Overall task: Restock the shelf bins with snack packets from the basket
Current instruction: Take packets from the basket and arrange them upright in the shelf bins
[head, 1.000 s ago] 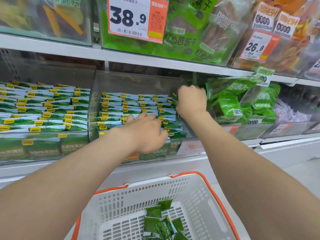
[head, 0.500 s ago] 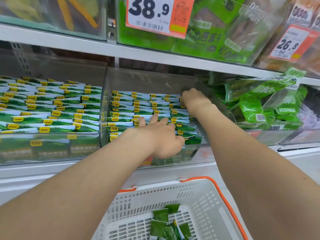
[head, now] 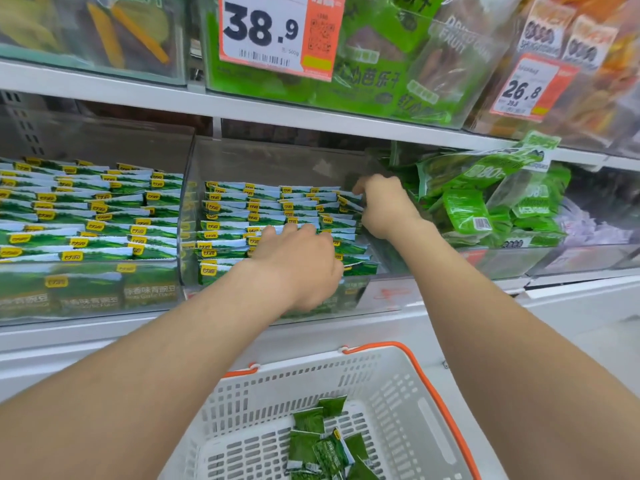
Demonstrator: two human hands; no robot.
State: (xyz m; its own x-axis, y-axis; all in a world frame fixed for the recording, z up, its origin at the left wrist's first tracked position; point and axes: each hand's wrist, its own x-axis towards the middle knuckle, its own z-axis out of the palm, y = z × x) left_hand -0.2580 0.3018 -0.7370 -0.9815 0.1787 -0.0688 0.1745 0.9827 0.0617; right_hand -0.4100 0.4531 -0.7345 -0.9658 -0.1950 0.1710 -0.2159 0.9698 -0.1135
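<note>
The basket (head: 382, 382) is cut off below.

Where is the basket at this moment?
Head view, bottom centre: the white basket with orange handles sits below the middle shelf bin, between the person's forearms, holding a few green snack packets.

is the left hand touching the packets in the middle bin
Touching: the head view shows the left hand resting flat on the packets, no gap.
</note>
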